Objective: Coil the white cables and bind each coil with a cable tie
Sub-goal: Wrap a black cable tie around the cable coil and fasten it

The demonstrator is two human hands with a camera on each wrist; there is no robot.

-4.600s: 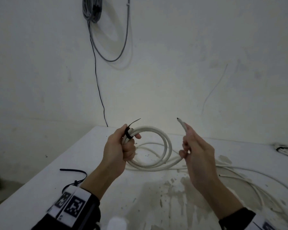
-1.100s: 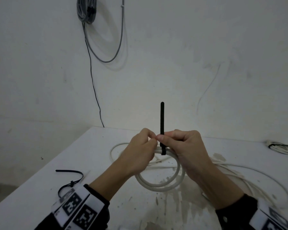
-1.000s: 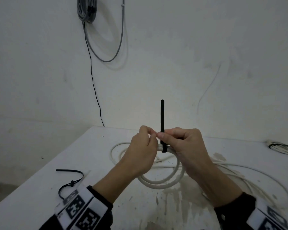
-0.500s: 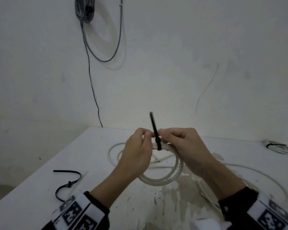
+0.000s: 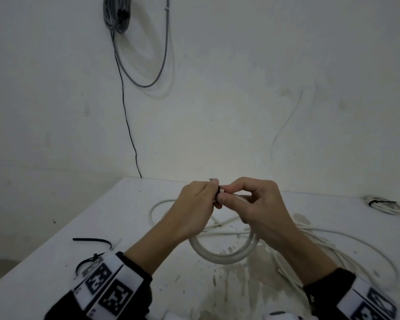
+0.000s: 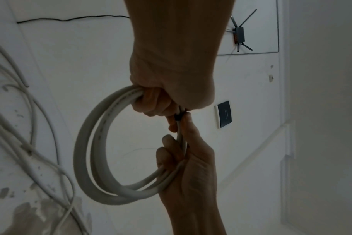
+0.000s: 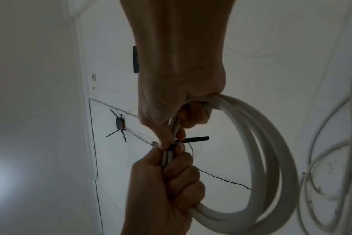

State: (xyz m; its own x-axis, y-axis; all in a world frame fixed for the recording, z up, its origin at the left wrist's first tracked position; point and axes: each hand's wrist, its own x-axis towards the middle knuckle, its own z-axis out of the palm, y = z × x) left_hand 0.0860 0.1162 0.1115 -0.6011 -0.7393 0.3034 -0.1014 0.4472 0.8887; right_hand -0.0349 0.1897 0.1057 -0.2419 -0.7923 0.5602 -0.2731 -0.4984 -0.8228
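Observation:
Above the white table (image 5: 129, 218) I hold a small coil of white cable (image 5: 222, 257) with both hands, knuckles nearly touching. A black cable tie (image 5: 218, 191) wraps the coil's top between them. My left hand (image 5: 211, 189) grips the coil beside the tie. My right hand (image 5: 224, 196) curls round the coil and pinches it at the tie. In the right wrist view the black cable tie (image 7: 195, 139) has its tail sticking out sideways, and the coil (image 7: 271, 159) hangs below the right hand (image 7: 175, 139). The left wrist view shows the tie (image 6: 178, 116) between both fists.
Loose white cables (image 5: 333, 239) sprawl over the table's right half. Spare black cable ties (image 5: 92, 241) lie near the left edge by my left wrist. A bound coil (image 5: 383, 205) sits at the far right. Grey cable (image 5: 118, 15) hangs on the wall.
The tie's tail stood straight up a second ago, then leaned left, and now barely shows above my fingers in the head view. Both hands stay together on the coil.

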